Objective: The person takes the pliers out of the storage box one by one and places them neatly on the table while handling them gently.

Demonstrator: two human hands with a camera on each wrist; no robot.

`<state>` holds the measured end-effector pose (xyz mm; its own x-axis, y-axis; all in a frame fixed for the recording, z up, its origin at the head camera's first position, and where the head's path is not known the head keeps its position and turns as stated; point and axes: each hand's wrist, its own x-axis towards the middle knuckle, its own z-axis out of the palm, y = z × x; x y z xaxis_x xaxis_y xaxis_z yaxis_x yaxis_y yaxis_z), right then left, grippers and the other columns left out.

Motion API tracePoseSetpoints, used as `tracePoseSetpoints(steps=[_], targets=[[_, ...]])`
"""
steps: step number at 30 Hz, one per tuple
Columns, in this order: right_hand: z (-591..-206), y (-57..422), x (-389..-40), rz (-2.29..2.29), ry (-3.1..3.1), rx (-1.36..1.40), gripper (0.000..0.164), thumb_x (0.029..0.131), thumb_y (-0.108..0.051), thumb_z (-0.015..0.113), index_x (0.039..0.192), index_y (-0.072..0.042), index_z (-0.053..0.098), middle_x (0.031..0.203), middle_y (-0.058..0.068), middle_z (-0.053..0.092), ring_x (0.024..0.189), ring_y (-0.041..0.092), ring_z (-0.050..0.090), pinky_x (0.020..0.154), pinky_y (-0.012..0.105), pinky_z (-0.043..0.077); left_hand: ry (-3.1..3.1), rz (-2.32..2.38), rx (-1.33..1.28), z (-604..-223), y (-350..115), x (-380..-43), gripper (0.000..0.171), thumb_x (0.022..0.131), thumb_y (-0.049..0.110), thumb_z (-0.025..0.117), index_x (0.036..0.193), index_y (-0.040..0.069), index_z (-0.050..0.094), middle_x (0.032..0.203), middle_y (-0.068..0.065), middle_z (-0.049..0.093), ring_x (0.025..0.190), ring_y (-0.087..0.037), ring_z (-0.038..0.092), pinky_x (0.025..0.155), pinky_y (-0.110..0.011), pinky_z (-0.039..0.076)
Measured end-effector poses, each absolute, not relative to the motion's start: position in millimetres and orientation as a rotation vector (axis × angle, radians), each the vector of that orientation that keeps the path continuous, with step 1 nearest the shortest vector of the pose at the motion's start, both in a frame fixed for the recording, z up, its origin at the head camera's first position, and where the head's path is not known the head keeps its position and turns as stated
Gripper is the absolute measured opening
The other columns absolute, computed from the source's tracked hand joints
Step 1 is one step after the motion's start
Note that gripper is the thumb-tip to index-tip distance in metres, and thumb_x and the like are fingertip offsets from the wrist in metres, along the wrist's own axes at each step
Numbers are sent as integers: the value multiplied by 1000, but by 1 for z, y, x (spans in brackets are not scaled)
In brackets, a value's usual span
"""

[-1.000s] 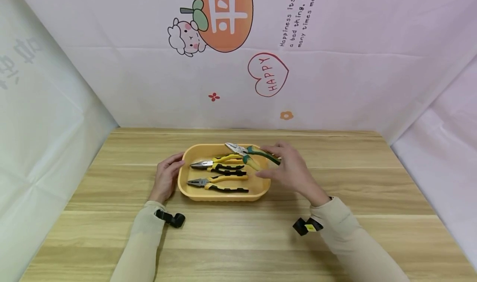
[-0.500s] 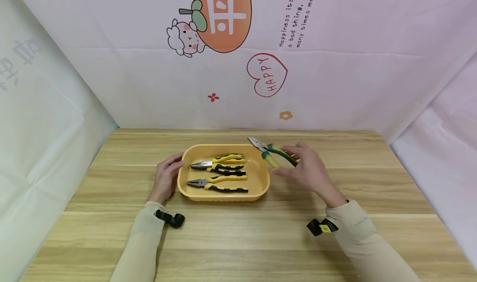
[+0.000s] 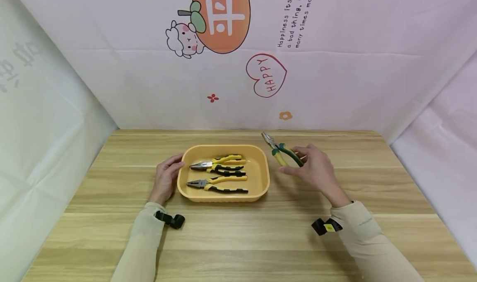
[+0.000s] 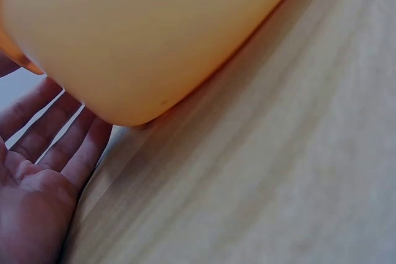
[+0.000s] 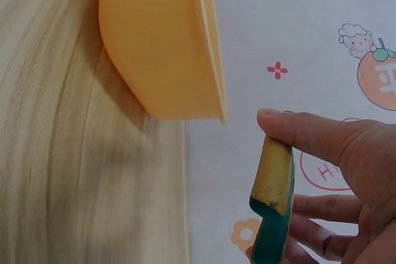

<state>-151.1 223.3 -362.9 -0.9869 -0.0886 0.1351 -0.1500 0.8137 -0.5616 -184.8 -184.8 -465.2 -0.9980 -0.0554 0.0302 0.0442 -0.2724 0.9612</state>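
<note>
My right hand (image 3: 316, 170) holds green-and-yellow combination pliers (image 3: 282, 147) by the handles, raised right of a pale orange plastic tray (image 3: 258, 174). Their jaws point up and away to the left. In the right wrist view, the thumb lies on a yellow handle (image 5: 272, 177), with other fingers behind. My left hand (image 3: 165, 180) rests against the tray's left end, fingertips at the rim; the left wrist view shows straight fingers (image 4: 52, 128) along its outer wall. Inside lie yellow-and-black long-nose pliers (image 3: 204, 165), partly covering another tool, and yellow-and-black combination pliers (image 3: 201, 182).
The tray stands on a wood-grain table (image 3: 242, 240). A white printed cloth (image 3: 160, 87) hangs behind the table's back edge, with plain cloth at both sides. A small black camera (image 3: 175, 221) is strapped to each sleeved wrist.
My right hand has carried the green-and-yellow pliers rightward from over the tray to beyond its right end, tilting their jaws further upward. The left hand and the tray stay put.
</note>
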Motion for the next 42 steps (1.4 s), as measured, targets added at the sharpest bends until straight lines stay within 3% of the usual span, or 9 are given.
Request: tracePoseSetpoints(steps=[5,19,29,42], targets=[[-368,226,-153,890,-2895,153,70,74,-44,91,124,0,70,98,17,64,90,33,63,69,42,50,-1847,-2463,30,-466,-185,-185,41,98,-4,56,135,-20,51,109,1,71,100,-14,69,87,-24,58],[-382,226,-155,875,-2947,-23,70,76,-47,87,123,1,70,107,22,68,96,38,64,74,49,51,-1870,-2451,29,-464,-185,-183,42,98,-2,57,137,-19,50,109,3,71,102,-14,69,88,-25,57],[-395,223,-159,862,-2936,-76,67,76,-47,87,115,5,71,86,13,70,71,25,59,56,32,44,-1858,-2463,32,-464,-184,-184,43,98,-3,57,137,-19,50,109,3,72,102,-13,69,89,-24,57],[-408,218,-164,787,-2991,-141,70,77,-51,85,111,8,68,89,17,69,73,26,59,56,31,45,-1854,-2463,25,-464,-184,-183,42,98,-3,57,136,-19,50,110,3,72,102,-12,69,90,-25,57]])
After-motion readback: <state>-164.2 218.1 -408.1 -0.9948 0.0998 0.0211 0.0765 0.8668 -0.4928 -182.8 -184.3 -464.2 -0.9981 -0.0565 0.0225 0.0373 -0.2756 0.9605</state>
